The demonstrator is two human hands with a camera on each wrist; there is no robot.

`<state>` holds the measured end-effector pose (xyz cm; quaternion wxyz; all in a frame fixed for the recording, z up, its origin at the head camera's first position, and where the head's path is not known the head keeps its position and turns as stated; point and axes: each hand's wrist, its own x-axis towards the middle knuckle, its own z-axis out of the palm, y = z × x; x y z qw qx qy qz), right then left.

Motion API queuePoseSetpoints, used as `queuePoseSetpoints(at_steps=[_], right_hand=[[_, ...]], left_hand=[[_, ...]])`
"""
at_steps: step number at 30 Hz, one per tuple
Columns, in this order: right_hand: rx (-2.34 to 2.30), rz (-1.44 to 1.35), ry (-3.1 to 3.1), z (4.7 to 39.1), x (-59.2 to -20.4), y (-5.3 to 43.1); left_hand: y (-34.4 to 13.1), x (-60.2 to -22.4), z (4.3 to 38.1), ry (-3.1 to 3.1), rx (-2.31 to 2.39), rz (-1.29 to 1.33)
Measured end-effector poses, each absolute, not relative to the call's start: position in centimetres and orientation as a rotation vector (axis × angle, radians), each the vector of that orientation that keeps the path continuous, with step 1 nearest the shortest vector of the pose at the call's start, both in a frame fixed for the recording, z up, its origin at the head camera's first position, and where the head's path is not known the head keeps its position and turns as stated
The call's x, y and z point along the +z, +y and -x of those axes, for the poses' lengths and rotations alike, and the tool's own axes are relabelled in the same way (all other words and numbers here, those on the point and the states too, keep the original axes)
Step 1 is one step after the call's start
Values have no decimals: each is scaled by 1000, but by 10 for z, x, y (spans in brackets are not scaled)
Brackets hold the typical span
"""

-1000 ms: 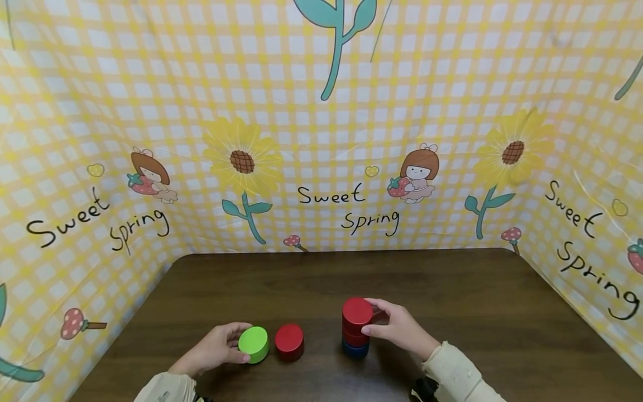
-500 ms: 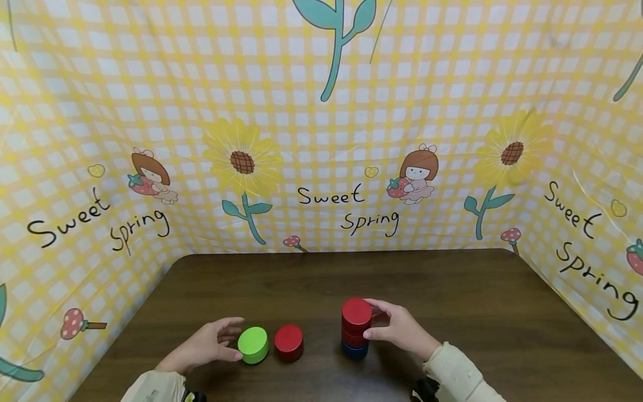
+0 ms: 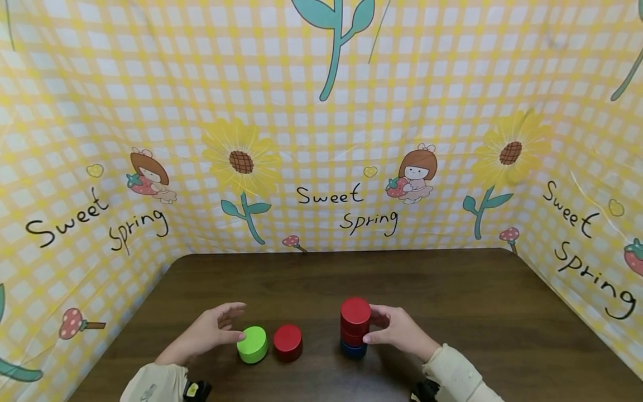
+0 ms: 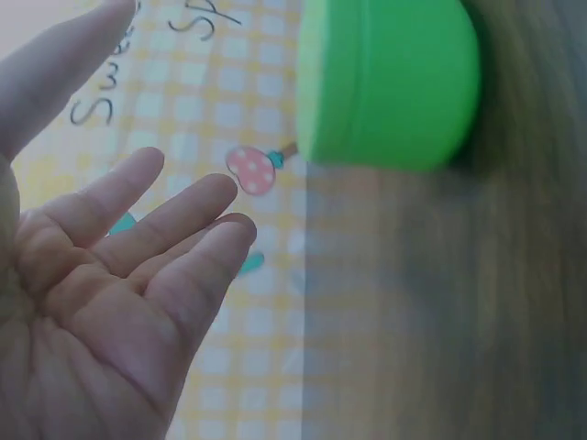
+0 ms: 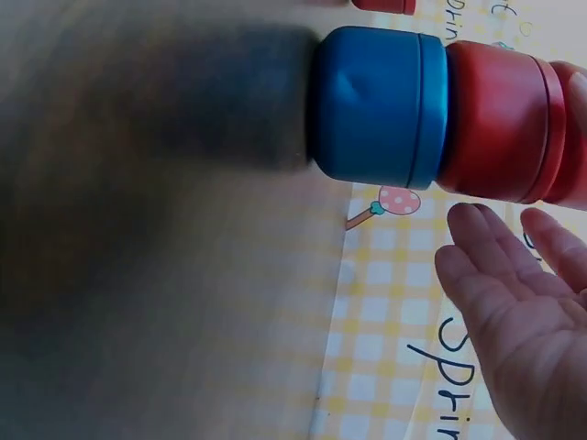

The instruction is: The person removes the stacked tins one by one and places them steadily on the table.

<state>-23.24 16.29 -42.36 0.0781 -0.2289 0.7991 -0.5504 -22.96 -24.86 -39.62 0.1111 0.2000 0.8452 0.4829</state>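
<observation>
In the head view, a green round tin [image 3: 252,344] stands on the table beside a red tin [image 3: 288,342]. My left hand [image 3: 208,332] hovers just left of the green tin, fingers spread; the left wrist view has a gap between that hand and the tin. To the right, one red tin [image 3: 355,314] tops another red tin [image 5: 495,124], with a blue tin [image 5: 381,105] at the bottom. My right hand [image 3: 402,333] is around the right side of this stack, its thumb against the red part. In the right wrist view its loose fingers lie slightly apart from the stack.
The dark wooden table [image 3: 301,285] runs back to a yellow checked cloth [image 3: 321,139] printed with flowers and "Sweet Spring", which hangs on its back and sides.
My left hand has let go of the green tin and lifted back and up from it. My right hand's fingers have drawn back slightly from the stack. The tins stand in place.
</observation>
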Motion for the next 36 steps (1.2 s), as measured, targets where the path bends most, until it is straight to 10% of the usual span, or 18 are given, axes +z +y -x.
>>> queuePoseSetpoints(at_steps=[36], right_hand=[[-1451,761,2641,230,-428,150]], left_hand=[[-135,-367,231,2284,1734,-693]])
